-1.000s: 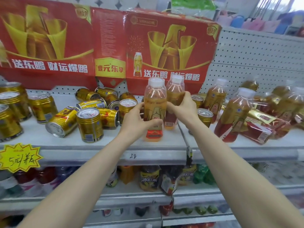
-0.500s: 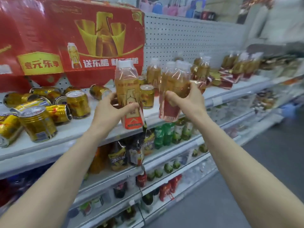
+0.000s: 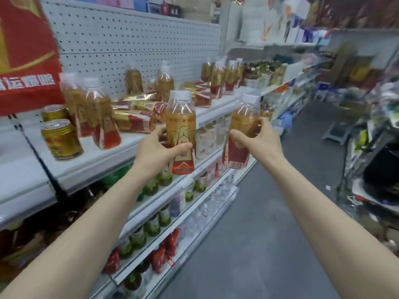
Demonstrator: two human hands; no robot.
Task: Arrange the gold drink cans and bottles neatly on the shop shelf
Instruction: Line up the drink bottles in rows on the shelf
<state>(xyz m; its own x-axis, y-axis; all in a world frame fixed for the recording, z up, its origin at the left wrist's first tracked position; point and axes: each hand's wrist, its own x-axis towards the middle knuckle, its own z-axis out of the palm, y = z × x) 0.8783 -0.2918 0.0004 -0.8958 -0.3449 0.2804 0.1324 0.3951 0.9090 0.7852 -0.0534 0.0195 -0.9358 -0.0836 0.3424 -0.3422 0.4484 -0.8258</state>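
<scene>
While both forearms stretch from six o'clock up toward twelve, each hand carries one bottle upright in the air, just in front of the shelf [image 3: 103, 160] edge; the left hand [image 3: 157, 147] wraps the lower half of a gold bottle [image 3: 181, 117], thumb laid across the front of the label, fingers curled behind; the right hand [image 3: 262, 138] grips a second bottle [image 3: 244, 124] around its middle, thumb on the nine o'clock side, fingers round the three o'clock side, and this bottle leans slightly. The two held bottles are near each other but apart. On the shelf, at ten o'clock from the left hand, two gold cans [image 3: 61, 138] stand upright just beside a pair of standing bottles [image 3: 100, 117]; flat bottles [image 3: 133, 120] lie behind them; further bottles [image 3: 222, 80] stand at one o'clock, against the pegboard [image 3: 129, 39].
</scene>
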